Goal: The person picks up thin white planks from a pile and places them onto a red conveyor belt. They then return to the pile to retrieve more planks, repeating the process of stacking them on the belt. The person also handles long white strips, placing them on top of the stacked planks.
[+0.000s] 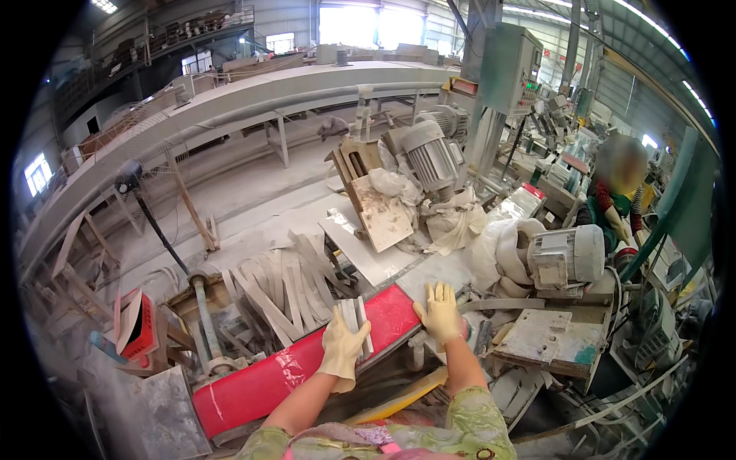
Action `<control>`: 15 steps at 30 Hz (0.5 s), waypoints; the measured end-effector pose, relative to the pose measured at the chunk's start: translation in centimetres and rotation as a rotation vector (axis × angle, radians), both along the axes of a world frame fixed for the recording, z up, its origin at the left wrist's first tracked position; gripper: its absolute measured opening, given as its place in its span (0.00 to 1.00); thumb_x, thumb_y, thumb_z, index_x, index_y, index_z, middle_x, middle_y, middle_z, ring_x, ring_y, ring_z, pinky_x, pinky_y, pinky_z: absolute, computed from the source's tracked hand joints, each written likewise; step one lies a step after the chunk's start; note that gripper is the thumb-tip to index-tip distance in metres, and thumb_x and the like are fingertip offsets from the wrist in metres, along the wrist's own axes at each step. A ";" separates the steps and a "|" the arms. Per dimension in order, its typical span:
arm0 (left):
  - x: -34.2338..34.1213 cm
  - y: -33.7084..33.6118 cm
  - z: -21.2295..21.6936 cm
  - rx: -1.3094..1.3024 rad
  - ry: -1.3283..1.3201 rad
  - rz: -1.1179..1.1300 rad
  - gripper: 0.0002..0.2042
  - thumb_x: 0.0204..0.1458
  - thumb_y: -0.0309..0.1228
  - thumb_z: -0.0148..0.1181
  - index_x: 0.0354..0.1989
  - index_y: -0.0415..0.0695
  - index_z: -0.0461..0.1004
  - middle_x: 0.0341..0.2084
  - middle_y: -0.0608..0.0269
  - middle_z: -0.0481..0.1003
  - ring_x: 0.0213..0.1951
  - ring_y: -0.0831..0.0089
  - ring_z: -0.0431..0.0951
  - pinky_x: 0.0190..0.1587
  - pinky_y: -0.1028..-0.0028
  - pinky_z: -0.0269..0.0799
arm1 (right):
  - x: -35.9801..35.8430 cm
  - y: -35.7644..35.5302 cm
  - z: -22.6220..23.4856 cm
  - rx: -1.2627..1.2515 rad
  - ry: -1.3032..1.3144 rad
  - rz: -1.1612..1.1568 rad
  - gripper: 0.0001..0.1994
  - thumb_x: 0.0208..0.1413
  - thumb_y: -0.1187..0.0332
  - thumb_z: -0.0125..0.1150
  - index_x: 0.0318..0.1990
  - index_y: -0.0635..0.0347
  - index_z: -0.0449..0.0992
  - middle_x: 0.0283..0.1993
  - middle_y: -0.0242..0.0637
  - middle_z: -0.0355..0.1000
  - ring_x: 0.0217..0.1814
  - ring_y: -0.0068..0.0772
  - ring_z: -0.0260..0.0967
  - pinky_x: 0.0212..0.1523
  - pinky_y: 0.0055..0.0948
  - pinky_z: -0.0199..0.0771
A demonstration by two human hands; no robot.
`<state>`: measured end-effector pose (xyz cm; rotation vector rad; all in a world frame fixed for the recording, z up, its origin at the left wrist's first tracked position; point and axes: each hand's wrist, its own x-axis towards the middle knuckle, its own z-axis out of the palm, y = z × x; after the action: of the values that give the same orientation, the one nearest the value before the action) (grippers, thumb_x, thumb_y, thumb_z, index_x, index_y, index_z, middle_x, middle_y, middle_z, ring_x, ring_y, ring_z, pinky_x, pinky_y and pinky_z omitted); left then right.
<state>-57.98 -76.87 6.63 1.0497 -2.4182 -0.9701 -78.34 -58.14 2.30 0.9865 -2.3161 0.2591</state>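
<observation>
Both my hands wear pale yellow gloves. My left hand [341, 346] grips a small stack of grey stone strips [356, 323], held upright on edge on a long red bench surface [299, 359]. My right hand [441, 312] rests flat, fingers spread, on the right end of that red surface, holding nothing. Both sleeves are green patterned fabric.
A heap of grey stone offcuts [284, 287] lies beyond the red bench. Electric motors [567, 257] [429, 153] and white sacks stand to the right and behind. A standing fan [130, 180] is at left, a red crate [136, 323] lower left. Another person [617, 199] works at far right.
</observation>
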 end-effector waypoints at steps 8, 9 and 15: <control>0.5 0.1 0.7 0.007 0.011 0.013 0.51 0.45 0.53 0.68 0.71 0.31 0.53 0.56 0.35 0.73 0.57 0.44 0.75 0.59 0.57 0.71 | 4.0 -0.8 6.7 -0.326 -0.855 -0.077 0.18 0.68 0.55 0.47 0.48 0.60 0.76 0.42 0.52 0.76 0.44 0.54 0.74 0.46 0.46 0.74; 0.5 0.1 0.7 0.017 0.042 0.002 0.51 0.45 0.53 0.68 0.71 0.31 0.53 0.56 0.35 0.73 0.57 0.44 0.75 0.59 0.57 0.71 | 5.7 -1.7 7.7 -0.502 -0.946 -0.071 0.18 0.68 0.54 0.45 0.47 0.58 0.76 0.39 0.52 0.76 0.41 0.55 0.74 0.45 0.47 0.73; 0.9 -0.4 0.5 0.033 -0.008 0.004 0.53 0.44 0.56 0.69 0.71 0.31 0.53 0.58 0.35 0.71 0.59 0.44 0.73 0.61 0.58 0.70 | 17.5 -5.9 8.2 -0.669 -1.212 -0.035 0.21 0.70 0.52 0.40 0.44 0.60 0.75 0.40 0.52 0.76 0.42 0.55 0.73 0.47 0.41 0.71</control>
<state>-57.03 -77.26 7.13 1.0711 -2.4135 -1.0094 -60.82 -64.03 10.51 0.4315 -2.8198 1.8911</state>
